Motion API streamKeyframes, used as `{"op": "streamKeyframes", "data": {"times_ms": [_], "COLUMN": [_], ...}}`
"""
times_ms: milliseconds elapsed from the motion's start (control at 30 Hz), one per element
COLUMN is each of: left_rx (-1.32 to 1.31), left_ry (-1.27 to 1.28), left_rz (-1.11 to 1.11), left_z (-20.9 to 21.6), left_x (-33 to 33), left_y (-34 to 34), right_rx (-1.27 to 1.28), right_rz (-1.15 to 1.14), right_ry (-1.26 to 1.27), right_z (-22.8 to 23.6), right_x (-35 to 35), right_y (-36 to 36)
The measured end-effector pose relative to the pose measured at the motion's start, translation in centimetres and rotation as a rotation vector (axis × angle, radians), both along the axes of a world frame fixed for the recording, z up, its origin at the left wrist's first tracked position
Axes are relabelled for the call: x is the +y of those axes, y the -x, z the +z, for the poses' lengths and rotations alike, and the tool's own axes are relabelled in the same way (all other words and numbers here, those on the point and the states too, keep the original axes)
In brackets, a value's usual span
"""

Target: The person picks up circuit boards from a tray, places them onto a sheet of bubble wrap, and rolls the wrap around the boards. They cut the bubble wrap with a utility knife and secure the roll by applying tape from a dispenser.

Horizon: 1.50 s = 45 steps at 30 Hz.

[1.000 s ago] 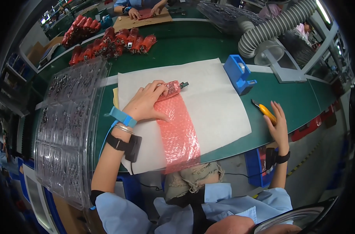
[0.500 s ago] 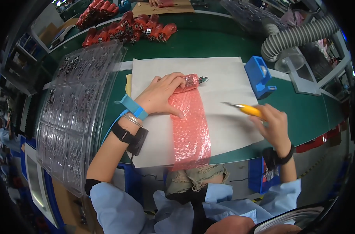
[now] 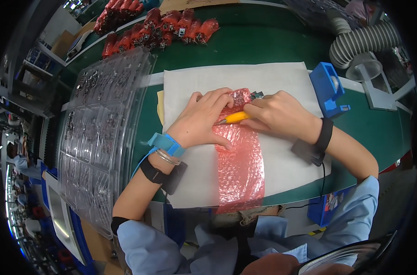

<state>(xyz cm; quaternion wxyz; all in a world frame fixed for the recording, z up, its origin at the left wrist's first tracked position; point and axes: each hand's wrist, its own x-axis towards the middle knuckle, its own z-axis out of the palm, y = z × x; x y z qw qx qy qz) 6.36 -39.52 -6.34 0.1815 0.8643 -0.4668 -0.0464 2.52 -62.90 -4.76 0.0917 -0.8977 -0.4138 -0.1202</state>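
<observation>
A strip of red bubble wrap [image 3: 240, 172] runs over a white paper sheet [image 3: 288, 73] and hangs past the table's near edge. Its far end is rolled into a bundle [image 3: 240, 97], and a small green-and-metal part [image 3: 257, 95] pokes out on the right. My left hand [image 3: 199, 118] is closed over the bundle with curled fingers, thumb lying on the strip. In my right hand [image 3: 281, 114] is a yellow-handled knife [image 3: 237, 117], gripped with its metal tip pointing left at the wrap, just below the bundle. The tip comes close to my left hand; whether it cuts in is unclear.
Clear plastic compartment trays [image 3: 100, 128] holding small parts stand at the left. Several red wrapped bundles [image 3: 171, 27] lie at the back. A blue tape dispenser [image 3: 326, 89] sits right of the paper, with a grey ribbed hose [image 3: 364, 43] behind it.
My right hand has swung left with the knife, from over the paper's right side to the bubble wrap beside my left hand. My left hand keeps its hold. The whole view has shifted slightly.
</observation>
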Motion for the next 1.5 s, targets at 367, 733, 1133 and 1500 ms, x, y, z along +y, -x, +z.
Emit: {"op": "streamKeyframes", "data": {"times_ms": [367,733,1133,1500], "left_rx": [-0.095,-0.031,-0.019,-0.178], "left_ry": [-0.09,-0.113,-0.178,-0.096], "left_rz": [0.007,0.043,0.042,0.128], "left_z": [-0.6,-0.2,0.9,0.4], "left_x": [0.2,0.4,-0.1,-3.0], "left_y": [-0.2,0.2,0.3,-0.6], "right_rx": [0.007,0.054,-0.223,0.001], "right_rz": [-0.118,-0.783,-0.839,-0.162], "right_ry": [0.179,-0.198,-0.15,-0.195], "right_z": [1.1,2.1,0.9,-5.6], "right_x": [-5.7,-11.1,-9.9,5.5], "right_y": [2.1,16.9,19.0,10.7]}}
